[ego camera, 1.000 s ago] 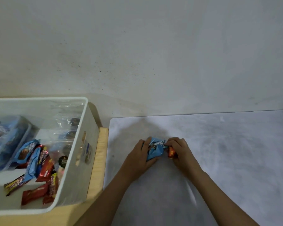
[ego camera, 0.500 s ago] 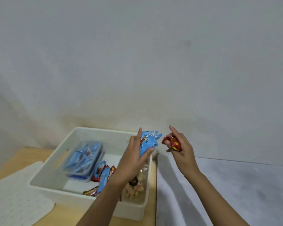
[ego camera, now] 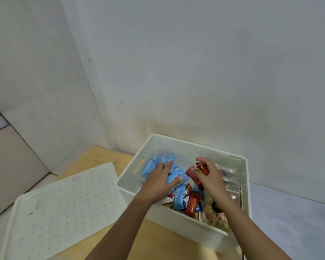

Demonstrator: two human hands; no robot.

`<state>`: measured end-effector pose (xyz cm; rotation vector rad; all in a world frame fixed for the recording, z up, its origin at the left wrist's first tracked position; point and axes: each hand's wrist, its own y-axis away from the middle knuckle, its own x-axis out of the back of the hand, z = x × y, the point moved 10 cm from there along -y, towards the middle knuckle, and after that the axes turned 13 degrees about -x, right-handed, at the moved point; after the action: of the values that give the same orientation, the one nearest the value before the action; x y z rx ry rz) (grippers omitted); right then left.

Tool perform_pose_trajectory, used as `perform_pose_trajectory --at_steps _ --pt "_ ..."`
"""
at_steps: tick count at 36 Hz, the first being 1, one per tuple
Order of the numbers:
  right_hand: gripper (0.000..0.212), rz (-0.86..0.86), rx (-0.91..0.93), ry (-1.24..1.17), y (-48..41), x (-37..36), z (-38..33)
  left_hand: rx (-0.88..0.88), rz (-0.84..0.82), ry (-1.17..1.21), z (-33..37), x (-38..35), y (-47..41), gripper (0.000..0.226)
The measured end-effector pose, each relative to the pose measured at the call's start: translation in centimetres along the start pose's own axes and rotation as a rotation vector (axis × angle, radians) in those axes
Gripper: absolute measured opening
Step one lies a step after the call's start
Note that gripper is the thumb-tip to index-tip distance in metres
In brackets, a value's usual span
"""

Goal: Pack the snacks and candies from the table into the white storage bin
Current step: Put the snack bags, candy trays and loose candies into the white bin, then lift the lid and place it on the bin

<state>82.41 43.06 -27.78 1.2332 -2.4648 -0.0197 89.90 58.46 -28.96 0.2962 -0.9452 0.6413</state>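
Observation:
The white storage bin (ego camera: 180,143) stands on a wooden surface against the wall. Both my hands are inside it. My left hand (ego camera: 159,180) grips a blue snack packet (ego camera: 176,176) between thumb and fingers, over a clear box of blue packets (ego camera: 154,164). My right hand (ego camera: 209,177) holds a small red candy (ego camera: 202,168) just above the pile. Several red and blue wrapped candies (ego camera: 188,200) lie on the bin's floor, and a clear bag of pale brown snacks (ego camera: 213,217) lies at the near right.
The bin's white perforated lid (ego camera: 60,203) lies flat to the left on the wooden top (ego camera: 94,158). A grey-white tabletop (ego camera: 289,222) adjoins the bin on the right. The wall rises directly behind the bin.
Both hands lifted the blue packet and red candy off the grey table, carried them left, and have lowered them into the bin. The view swung left with them.

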Motion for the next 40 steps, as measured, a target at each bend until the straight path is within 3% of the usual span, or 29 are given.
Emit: perform_pose_trajectory --at_steps 8,16,24,30,33,40 --pt "0.052 -0.121 -0.154 0.095 0.0 -0.2 1.6 -0.002 -0.083 0.008 -0.1 -1.9 -1.3 0.055" --pt "0.041 -0.092 -0.123 0.191 0.5 1.3 0.9 0.001 -0.112 -0.078 0.5 -1.6 -1.5 0.056" --pt "0.038 -0.149 0.064 0.265 1.6 -3.1 -4.8 0.035 0.189 -0.116 -0.8 6.2 1.7 0.048" --pt "0.042 -0.253 0.276 0.278 4.2 -12.3 -10.6 0.158 0.469 -0.096 -6.5 13.4 8.6 0.050" --pt "0.045 -0.320 0.367 0.297 6.2 -17.8 -12.2 0.270 0.533 -0.085 -10.6 15.3 13.3 0.053" --pt "0.056 -0.556 0.264 0.359 8.4 -29.9 -9.0 0.587 0.622 -0.052 -21.2 16.7 25.5 0.056"
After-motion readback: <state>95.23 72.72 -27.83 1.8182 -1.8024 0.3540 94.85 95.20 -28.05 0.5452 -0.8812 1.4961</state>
